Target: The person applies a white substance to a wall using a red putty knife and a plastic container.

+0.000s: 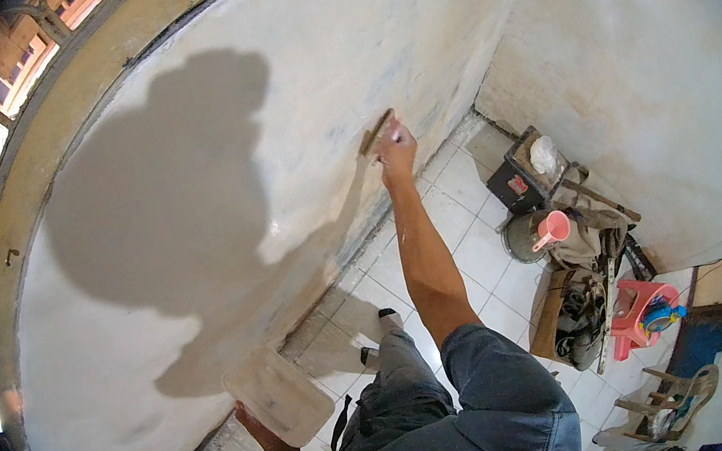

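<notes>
My right hand (397,150) reaches out to the pale, patchy wall (314,76), its fingers closed round a flat, straight-edged scraper (377,132). The scraper lies against the wall or very close to it. Low on the left, my left hand (252,420) grips the edge of a beige rectangular tray (280,397) with rounded corners. Part of that hand is hidden by the tray, which is held tilted near the wall's lower part. What lies on the tray, if anything, is hard to make out.
White floor tiles (371,302) run along the wall. On the right stand a black bin (516,187), a bucket (522,239) with a pink dipper (553,228), a cardboard box (551,314), a pink stool (631,304) and a chair (676,403). Windows (3,67) line the upper left.
</notes>
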Motion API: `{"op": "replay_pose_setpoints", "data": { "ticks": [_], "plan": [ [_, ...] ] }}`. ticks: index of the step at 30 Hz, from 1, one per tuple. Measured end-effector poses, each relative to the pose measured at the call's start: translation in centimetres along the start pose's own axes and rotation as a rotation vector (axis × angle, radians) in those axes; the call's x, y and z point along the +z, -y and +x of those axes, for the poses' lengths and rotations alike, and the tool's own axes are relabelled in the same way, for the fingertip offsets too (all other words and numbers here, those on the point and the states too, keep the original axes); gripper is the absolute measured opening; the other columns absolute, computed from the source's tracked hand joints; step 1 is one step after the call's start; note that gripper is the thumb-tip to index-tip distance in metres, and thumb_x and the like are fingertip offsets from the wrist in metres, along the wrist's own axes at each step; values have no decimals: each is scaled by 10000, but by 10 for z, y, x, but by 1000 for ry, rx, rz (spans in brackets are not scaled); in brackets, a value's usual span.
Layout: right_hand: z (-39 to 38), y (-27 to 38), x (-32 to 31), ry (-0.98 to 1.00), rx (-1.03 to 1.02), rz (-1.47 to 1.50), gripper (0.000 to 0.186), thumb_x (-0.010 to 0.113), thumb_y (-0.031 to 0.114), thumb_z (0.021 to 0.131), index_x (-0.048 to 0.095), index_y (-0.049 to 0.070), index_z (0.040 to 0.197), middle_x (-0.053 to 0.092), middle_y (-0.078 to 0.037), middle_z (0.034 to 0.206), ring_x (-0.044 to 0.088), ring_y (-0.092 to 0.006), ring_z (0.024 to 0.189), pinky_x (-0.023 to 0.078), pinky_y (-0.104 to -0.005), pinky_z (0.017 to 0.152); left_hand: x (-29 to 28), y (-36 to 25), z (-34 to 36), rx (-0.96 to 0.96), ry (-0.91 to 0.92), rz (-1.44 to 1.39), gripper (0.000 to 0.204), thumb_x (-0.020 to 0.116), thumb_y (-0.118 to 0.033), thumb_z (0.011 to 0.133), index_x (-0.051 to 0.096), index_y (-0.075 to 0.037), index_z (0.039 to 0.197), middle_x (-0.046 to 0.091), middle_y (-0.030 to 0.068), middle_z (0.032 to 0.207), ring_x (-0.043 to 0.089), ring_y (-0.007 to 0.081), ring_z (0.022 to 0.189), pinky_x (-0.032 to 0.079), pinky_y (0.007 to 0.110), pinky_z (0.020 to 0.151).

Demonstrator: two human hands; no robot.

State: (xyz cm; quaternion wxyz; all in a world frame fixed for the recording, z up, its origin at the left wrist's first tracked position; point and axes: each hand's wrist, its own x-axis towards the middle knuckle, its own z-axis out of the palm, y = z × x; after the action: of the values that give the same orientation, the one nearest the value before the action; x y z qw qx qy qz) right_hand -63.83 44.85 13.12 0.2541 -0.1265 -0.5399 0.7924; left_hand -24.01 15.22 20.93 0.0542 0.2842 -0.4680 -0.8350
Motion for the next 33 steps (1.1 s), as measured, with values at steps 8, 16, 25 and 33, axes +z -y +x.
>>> {"op": "replay_pose_setpoints", "data": {
  "ticks": [8, 16, 25, 33],
  "plan": [
    [-163, 40, 60, 603, -762, -587, 138, 649, 164, 746, 615, 79, 849, 615, -141, 771, 621, -289, 712, 505, -351, 631, -31, 10, 14, 102, 3, 191, 518, 379, -510, 892, 466, -109, 1208, 539, 80, 1129, 544, 251, 1013, 483, 429, 845],
    [-161, 22, -3, 177, -301, -518, 110, 598, 127, 818, 584, 45, 746, 529, -38, 613, 514, -108, 580, 400, -269, 510, -22, 9, 6, -39, -92, -250, 513, 347, -502, 907, 489, -106, 1199, 569, 90, 1087, 572, 257, 970, 488, 452, 847],
    [-6, -15, -30, -43, 47, 114, 239, 533, 190, 915, 510, 54, 720, 502, -27, 574, 485, -111, 459, 395, -248, 404, -47, 17, 9, -24, 82, -120, 637, 361, -574, 874, 405, -119, 1317, 496, 95, 1246, 492, 289, 1123, 425, 471, 943],
    [-196, 35, 41, 482, -269, -386, 85, 571, 65, 747, 517, 20, 794, 584, -122, 690, 602, -197, 660, 468, -336, 573, -35, 13, -2, -78, 71, -190, 673, 382, -605, 846, 397, -138, 1331, 494, 93, 1253, 494, 293, 1120, 427, 475, 936]
  ]
}}
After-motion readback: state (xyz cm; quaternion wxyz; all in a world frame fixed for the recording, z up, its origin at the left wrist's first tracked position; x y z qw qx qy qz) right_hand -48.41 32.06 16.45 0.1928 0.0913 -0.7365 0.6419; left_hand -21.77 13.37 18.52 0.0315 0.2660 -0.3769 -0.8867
